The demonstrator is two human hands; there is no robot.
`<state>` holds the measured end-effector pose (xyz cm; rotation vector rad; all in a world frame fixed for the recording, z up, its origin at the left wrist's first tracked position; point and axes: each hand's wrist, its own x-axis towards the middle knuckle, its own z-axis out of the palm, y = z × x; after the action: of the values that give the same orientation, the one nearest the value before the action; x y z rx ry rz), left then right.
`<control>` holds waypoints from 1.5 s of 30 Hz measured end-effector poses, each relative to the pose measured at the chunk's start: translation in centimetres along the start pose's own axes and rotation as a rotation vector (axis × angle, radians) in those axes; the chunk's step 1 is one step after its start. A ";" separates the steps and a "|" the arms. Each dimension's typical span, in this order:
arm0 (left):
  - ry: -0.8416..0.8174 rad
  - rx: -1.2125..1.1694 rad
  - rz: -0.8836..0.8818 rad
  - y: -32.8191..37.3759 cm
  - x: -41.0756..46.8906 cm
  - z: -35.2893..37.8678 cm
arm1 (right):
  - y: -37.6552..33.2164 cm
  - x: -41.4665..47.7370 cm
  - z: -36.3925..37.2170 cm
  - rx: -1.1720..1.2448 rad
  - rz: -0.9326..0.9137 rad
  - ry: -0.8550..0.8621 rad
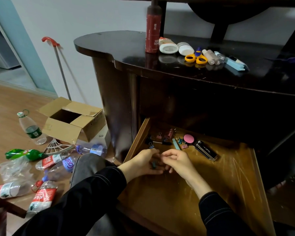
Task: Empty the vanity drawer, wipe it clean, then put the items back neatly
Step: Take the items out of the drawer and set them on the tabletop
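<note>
So the drawer [220, 184] is pulled all the way out at the bottom of the dark wood vanity, and both hands are down inside it near the front left corner. The left hand [143, 163] is cupped palm-up, its grip curled loosely round a small teal clip [154, 165] sitting in the palm. The right hand [176, 161] is just beside it, fingertips almost touching the left. Its grip is curled with thumb and forefinger close together, but honestly I can't tell if it's pinching anything.

There's a loose bunch of stuff at the back of the drawer: pink binder clips [168, 133], a light blue tube [175, 144], a round pink compact [188, 138] and a black case [206, 150] lying slantwise to the right of them. The wooden bottom looks scratched and a bit dusty.

Up on the worktop [117, 46] there's a row of things: a tall red bottle [152, 28] standing upright, then a white tube [168, 46] on its side, yellow scissors [196, 57], some beige tubes [210, 57] and a blue box [235, 64].

Off to the left, the floor [5, 116] has an open cardboard box [71, 120] and a mess of plastic bottles [32, 128] scattered around. A mop handle [61, 70] leans on the wall.
</note>
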<state>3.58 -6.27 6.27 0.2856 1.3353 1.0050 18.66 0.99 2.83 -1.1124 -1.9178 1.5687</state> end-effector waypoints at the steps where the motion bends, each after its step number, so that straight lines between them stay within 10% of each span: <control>1: 0.031 0.017 0.018 0.1 0.1 -0.1 | 0.2 0.1 -0.1 0.010 -0.001 0.042; 12: 0.068 0.008 -0.004 -0.2 0.2 -0.6 | 3.6 0.6 1.8 -0.905 0.006 0.023; 24: 0.040 -0.110 -0.114 -0.1 0.5 -0.8 | 0.1 -0.5 0.4 0.097 -0.013 0.184; 30: -0.098 -0.186 -0.144 -0.2 1.1 -0.9 | 0.2 -0.6 2.1 -0.265 -0.167 0.096; 36: -0.101 -0.139 -0.102 0.0 1.0 -1.2 | -0.1 -0.8 1.6 -0.066 -0.156 0.061; 41: -0.243 -0.148 0.154 1.6 -0.2 -1.7 | 0.8 -0.5 0.7 -0.037 -0.049 0.305; 45: -0.286 -0.436 0.410 2.9 -1.1 -2.9 | 2.7 -0.1 1.9 -0.316 0.069 0.080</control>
<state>-0.16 -6.50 8.21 0.3618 0.7850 1.5061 18.13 -0.12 -0.28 -1.3598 -2.1428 1.2605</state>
